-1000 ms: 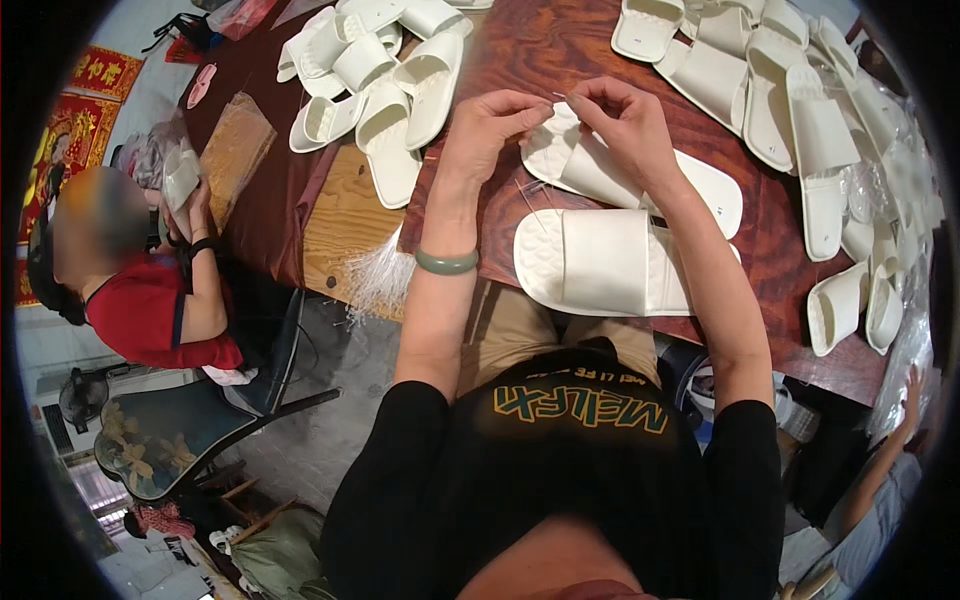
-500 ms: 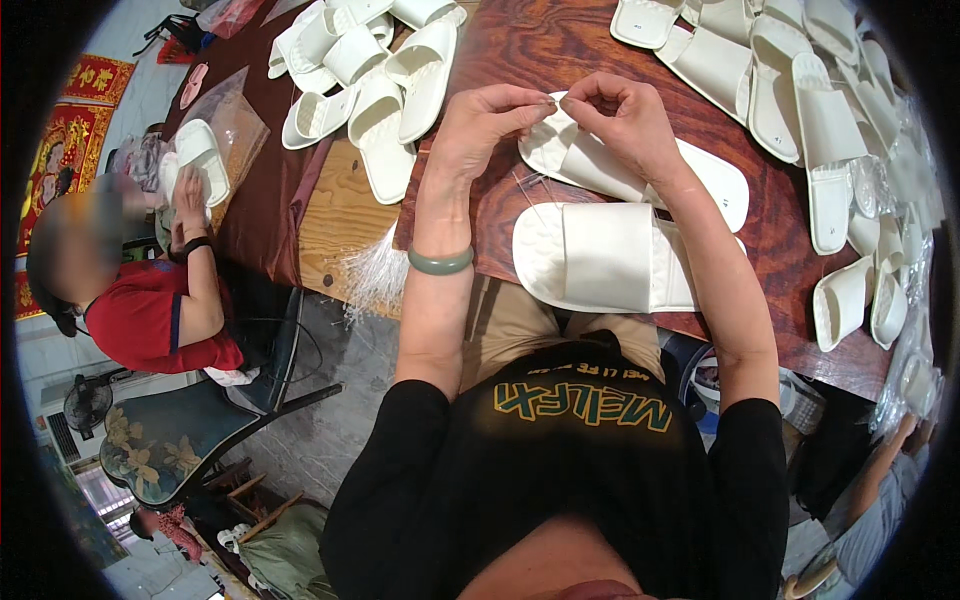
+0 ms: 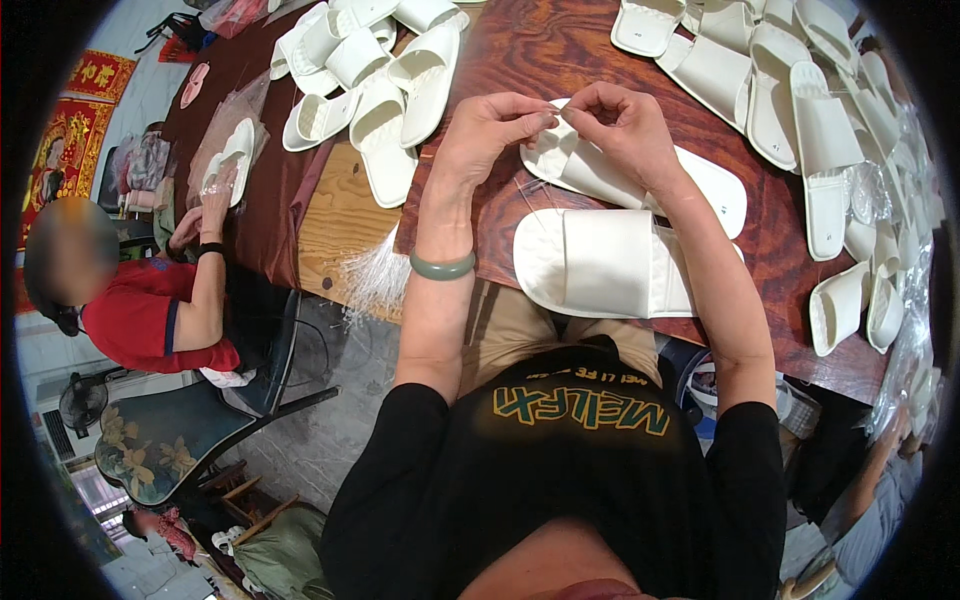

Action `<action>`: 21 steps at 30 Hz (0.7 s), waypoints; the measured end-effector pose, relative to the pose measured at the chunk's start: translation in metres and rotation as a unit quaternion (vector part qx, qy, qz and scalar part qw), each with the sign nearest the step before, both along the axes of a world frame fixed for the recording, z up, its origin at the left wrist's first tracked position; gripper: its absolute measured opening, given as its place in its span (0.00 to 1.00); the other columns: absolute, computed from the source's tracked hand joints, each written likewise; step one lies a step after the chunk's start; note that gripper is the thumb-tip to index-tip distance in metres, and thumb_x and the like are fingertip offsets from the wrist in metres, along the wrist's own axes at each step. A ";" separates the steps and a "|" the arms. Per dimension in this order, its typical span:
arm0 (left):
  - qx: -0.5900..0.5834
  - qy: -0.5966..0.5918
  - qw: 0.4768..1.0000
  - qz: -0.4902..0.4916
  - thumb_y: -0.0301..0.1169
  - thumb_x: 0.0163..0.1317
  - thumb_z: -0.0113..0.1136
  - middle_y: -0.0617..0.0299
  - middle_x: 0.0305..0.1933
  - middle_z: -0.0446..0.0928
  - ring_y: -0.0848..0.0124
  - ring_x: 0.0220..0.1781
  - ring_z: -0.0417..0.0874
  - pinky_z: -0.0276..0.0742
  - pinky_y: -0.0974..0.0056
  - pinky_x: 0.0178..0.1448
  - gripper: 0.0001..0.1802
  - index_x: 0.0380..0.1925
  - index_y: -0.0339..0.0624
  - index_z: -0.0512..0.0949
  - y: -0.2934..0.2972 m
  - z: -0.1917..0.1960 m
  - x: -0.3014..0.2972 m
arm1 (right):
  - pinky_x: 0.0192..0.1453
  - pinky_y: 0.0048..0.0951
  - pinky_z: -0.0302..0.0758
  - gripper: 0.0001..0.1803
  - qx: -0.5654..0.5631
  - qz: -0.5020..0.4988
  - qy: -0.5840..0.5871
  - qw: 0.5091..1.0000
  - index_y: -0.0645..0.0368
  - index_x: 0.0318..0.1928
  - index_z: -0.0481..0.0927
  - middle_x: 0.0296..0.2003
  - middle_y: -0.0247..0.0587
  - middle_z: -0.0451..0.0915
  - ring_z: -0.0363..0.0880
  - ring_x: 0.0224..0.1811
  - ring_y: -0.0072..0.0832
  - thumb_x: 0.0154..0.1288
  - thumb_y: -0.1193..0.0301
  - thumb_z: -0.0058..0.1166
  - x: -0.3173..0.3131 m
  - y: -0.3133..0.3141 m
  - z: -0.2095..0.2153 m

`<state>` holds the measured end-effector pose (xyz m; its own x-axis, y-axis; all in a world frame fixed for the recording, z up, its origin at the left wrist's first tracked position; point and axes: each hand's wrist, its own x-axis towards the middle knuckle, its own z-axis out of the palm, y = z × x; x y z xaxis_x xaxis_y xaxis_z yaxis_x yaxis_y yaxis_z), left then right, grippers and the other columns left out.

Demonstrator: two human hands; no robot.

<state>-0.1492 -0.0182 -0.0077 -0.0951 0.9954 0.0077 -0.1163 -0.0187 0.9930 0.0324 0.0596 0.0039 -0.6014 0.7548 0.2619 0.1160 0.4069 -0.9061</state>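
My left hand (image 3: 492, 142), with a green bangle (image 3: 442, 268) on its wrist, is closed in a pinch. My right hand (image 3: 628, 132) pinches too, its fingertips meeting the left ones. Whatever lies between them is too small to make out. Right below both hands is a white slipper (image 3: 718, 192), partly covered by my right hand and forearm. A second white slipper (image 3: 606, 262) lies nearer to me at the table's front edge, its right end hidden by my right forearm. A few thin pale strands (image 3: 530, 188) rest on the wood between thumb side and slippers.
White slippers are heaped at the back left (image 3: 380, 125) and right (image 3: 778, 110) of the wooden table (image 3: 530, 50). A bundle of white strands (image 3: 375, 275) hangs off the front edge. At left, a co-worker in a red shirt (image 3: 150, 315) handles a white slipper (image 3: 238, 150) near clear plastic.
My two pinching hands have come slightly nearer to me, still fingertip to fingertip. The co-worker's slipper has turned and moved to the right, over the clear plastic.
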 end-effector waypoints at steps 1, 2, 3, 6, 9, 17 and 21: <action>0.001 0.000 1.000 0.000 0.27 0.57 0.64 0.58 0.36 0.82 0.75 0.36 0.81 0.76 0.72 0.41 0.11 0.39 0.34 0.81 -0.001 0.000 0.001 | 0.37 0.24 0.73 0.10 0.001 0.000 0.000 1.000 0.63 0.32 0.82 0.28 0.37 0.82 0.77 0.30 0.21 0.56 0.67 0.58 0.001 0.000 0.000; 0.001 0.003 1.000 0.002 0.26 0.57 0.64 0.58 0.36 0.82 0.75 0.36 0.81 0.76 0.72 0.41 0.10 0.39 0.34 0.81 -0.002 0.000 0.001 | 0.37 0.24 0.73 0.10 0.001 0.002 -0.005 1.000 0.63 0.32 0.82 0.28 0.37 0.82 0.78 0.30 0.21 0.56 0.67 0.58 0.001 -0.001 -0.001; 0.001 0.007 1.000 0.005 0.26 0.56 0.65 0.57 0.36 0.83 0.74 0.37 0.82 0.77 0.72 0.41 0.10 0.38 0.33 0.81 -0.002 0.001 0.002 | 0.37 0.24 0.73 0.10 0.001 0.005 -0.010 1.000 0.63 0.32 0.82 0.28 0.37 0.82 0.78 0.30 0.21 0.56 0.67 0.58 0.001 -0.001 0.000; -0.001 0.012 1.000 0.013 0.26 0.56 0.65 0.58 0.36 0.83 0.74 0.36 0.81 0.77 0.72 0.41 0.10 0.37 0.33 0.81 -0.005 0.001 0.002 | 0.37 0.24 0.73 0.10 0.008 0.006 -0.010 1.000 0.63 0.32 0.82 0.28 0.38 0.82 0.78 0.30 0.21 0.56 0.68 0.58 0.002 -0.006 0.003; -0.001 0.014 1.000 0.014 0.26 0.56 0.65 0.58 0.35 0.83 0.75 0.35 0.81 0.77 0.72 0.40 0.10 0.37 0.33 0.81 -0.005 0.001 0.002 | 0.36 0.25 0.73 0.10 0.037 0.000 -0.008 0.999 0.63 0.32 0.82 0.27 0.39 0.82 0.78 0.29 0.22 0.56 0.68 0.58 0.001 -0.005 0.000; 0.000 0.030 0.999 0.019 0.26 0.55 0.65 0.59 0.34 0.82 0.76 0.33 0.80 0.76 0.73 0.40 0.09 0.36 0.34 0.82 0.011 0.007 0.003 | 0.34 0.26 0.73 0.10 0.046 -0.002 -0.006 0.999 0.63 0.33 0.82 0.27 0.40 0.82 0.78 0.28 0.23 0.56 0.68 0.57 0.001 0.009 0.005; -0.005 0.103 0.994 0.044 0.26 0.57 0.63 0.63 0.32 0.81 0.79 0.33 0.78 0.75 0.74 0.40 0.07 0.34 0.34 0.81 0.005 0.020 0.000 | 0.32 0.29 0.73 0.07 0.237 -0.037 -0.022 0.971 0.62 0.31 0.81 0.26 0.45 0.81 0.79 0.26 0.29 0.56 0.71 0.56 -0.008 0.000 0.017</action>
<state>-0.1489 -0.0136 0.0127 -0.1801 0.9833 0.0256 0.0907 -0.0093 0.9958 0.0243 0.0593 0.0207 -0.5690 0.5963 0.5662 0.1941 0.7665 -0.6123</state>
